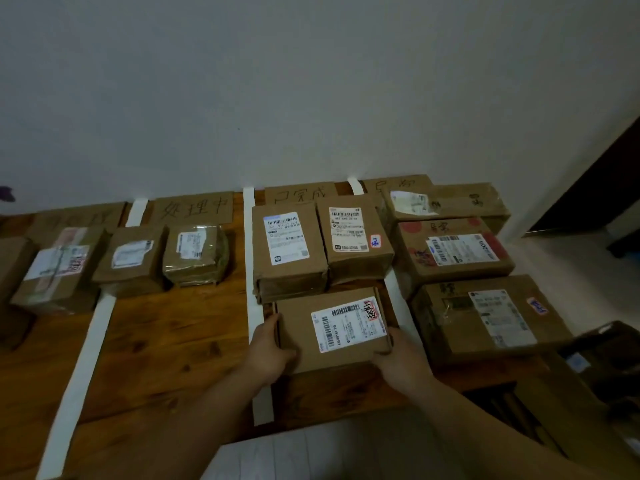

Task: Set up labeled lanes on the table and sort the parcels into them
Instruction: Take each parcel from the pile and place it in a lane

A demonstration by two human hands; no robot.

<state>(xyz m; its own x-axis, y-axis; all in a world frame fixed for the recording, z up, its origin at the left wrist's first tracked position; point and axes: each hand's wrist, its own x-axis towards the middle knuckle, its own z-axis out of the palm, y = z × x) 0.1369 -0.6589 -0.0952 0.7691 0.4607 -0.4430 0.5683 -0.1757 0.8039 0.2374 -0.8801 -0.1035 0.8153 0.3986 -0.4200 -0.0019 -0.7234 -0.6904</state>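
now both hands, left hand [268, 351] and right hand [401, 362], grip the parcel [332, 332]; better slide it square between the tapes [250, 271].

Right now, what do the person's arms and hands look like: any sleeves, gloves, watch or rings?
Both are bare. The left hand and right hand wear no gloves, and no ring shows in the dim light. The left forearm and right forearm are uncovered to the frame's edge: no sleeve, watch or bracelet is visible.
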